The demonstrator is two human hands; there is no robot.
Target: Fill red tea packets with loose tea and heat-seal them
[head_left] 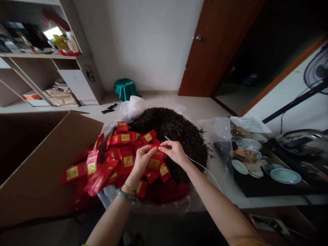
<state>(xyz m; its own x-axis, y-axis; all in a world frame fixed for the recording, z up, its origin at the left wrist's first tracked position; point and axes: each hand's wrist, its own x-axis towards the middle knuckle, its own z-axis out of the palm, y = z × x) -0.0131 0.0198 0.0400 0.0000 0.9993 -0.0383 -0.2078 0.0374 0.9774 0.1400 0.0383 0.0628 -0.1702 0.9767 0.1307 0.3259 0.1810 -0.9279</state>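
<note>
My left hand (142, 159) and my right hand (174, 151) both pinch the top edge of one small red packet (155, 160) with a gold label, held upright between them. Under and to the left of it lies a heap of several like red packets (107, 160). Behind the hands rises a mound of dark loose tea leaves (174, 131) on clear plastic sheeting (133, 107). A green bangle and a thin gold bracelet circle my left wrist. A thin white cord (202, 167) runs past my right forearm.
An open cardboard box (38, 164) stands at the left. A dark tea tray (258, 186) with cups, small plates and a kettle sits at the right. Shelves, a green stool (125, 89), a brown door and a fan stand behind.
</note>
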